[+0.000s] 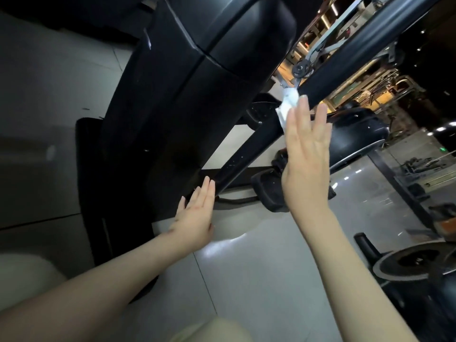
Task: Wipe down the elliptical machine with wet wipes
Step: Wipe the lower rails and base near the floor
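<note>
Now our right hand [308, 156], fingers straight, presses a crumpled white wipe [287, 104] beneath its fingertips against the glossy black bar [345, 60]; our left hand [197, 213] lies flat, empty.

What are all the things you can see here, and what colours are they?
Elliptical machine: one, black, fills the upper left and middle.
Sloping bar: one, black, runs from lower middle to top right.
Wet wipe: one, white, on the bar.
Pedal: one, black, low down behind the right wrist.
Second machine: one, black with a silver rim, right of middle.
Round disc: one, black and grey, bottom right.
Floor: grey shiny tiles.
Left hand: flat, fingers straight, by the bar's lower end.
Right hand: straight fingers press the wipe on the bar.
</note>
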